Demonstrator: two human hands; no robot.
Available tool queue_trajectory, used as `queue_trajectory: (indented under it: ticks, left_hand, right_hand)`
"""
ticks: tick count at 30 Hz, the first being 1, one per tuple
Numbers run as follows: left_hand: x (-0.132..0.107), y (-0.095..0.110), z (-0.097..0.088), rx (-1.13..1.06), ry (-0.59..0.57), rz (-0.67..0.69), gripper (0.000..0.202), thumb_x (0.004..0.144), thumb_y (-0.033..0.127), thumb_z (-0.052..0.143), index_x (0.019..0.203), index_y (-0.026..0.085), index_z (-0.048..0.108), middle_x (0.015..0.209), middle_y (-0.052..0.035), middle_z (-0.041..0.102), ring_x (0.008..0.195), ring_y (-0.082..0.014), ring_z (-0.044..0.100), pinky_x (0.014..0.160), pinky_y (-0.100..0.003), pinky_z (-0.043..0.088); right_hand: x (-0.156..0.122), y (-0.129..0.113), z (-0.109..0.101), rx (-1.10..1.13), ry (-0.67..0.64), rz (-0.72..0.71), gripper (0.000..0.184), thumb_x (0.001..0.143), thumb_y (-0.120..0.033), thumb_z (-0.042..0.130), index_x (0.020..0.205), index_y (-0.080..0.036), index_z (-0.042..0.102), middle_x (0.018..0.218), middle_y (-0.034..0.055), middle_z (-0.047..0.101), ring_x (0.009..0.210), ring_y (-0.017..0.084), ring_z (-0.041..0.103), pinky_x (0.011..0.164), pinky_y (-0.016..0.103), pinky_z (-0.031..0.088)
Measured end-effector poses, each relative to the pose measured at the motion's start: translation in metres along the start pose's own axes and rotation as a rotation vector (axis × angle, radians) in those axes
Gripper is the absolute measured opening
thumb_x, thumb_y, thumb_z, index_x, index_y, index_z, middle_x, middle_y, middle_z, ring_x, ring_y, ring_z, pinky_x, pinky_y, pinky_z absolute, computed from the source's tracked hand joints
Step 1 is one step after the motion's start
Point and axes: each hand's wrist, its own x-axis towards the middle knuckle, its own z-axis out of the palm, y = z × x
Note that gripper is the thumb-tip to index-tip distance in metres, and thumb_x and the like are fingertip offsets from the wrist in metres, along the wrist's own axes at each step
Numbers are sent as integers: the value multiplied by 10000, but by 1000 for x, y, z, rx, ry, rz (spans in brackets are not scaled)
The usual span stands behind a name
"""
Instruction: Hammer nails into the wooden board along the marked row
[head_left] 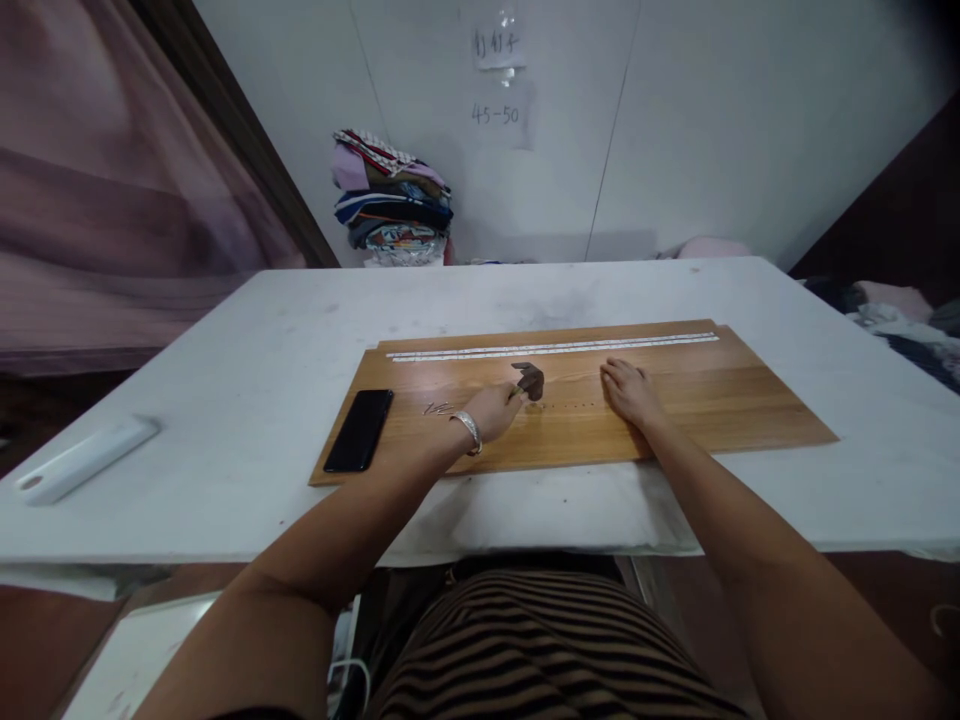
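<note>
My left hand [495, 411], with a silvery bracelet at the wrist, is wrapped round the handle of a claw hammer [532, 380]. The hammer's dark head is over the middle of a wooden board [720, 390]. Just right of the head, a row of small dark dots [574, 405], which look like nail heads, runs toward my other hand. That one, my right hand [632, 392], lies on the board with its fingers stretched out and holds nothing. Several loose nails [437, 408] lie left of the hammer. Whether a nail stands under the hammer head is hard to see.
Two white measuring strips [555, 348] run along the board's far side. A black phone [359, 431] lies on its left end. The white table [300, 310] carries a white plastic object [86, 459] at left. Folded clothes [394, 200] are stacked beyond, by the wall.
</note>
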Motion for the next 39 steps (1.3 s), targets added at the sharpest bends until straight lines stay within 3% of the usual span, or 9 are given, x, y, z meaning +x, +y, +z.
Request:
queue_trajectory:
  ticks: [7,18,25,32,39]
  left_hand:
    - [0,0,2,57,-29,-4,331,1027,343,412,958,163,681,953,-117,756,904,-251,704,807,-320,495]
    - [-3,4,-8,39,-39,-15,347,1030,376,414,951,164,677,930,-107,751,922,-252,703,840,-332,513]
    - [-2,2,0,81,-53,25,324,1023,331,423,1030,153,693,1082,-133,767,1018,-257,712,894,-329,509]
    - [-2,5,-10,64,-53,-17,379,1030,379,404,1040,142,699,972,-127,762,924,-263,713,834,-339,516]
    - [0,2,-3,70,-59,-7,336,1017,341,423,993,150,698,969,-115,764,925,-252,713,837,-323,508]
  right_hand:
    - [-1,1,1,-5,17,-15,467,1048,-316,329,1298,-203,708,1497,155,623,1397,276,536,1136,507,383]
    - [-2,4,1,10,40,-29,459,1044,-321,342,1277,-216,723,1481,145,639,1384,281,547,1122,510,399]
    - [-2,5,3,16,51,-40,458,1038,-315,348,1287,-212,718,1478,161,638,1383,303,554,1116,550,406]
    - [-2,7,5,-7,45,-52,444,1052,-317,349,1272,-213,720,1486,154,632,1384,284,557,1128,513,405]
    - [-1,7,6,-4,42,-38,448,1043,-309,351,1294,-209,709,1486,156,632,1398,288,544,1129,523,403]
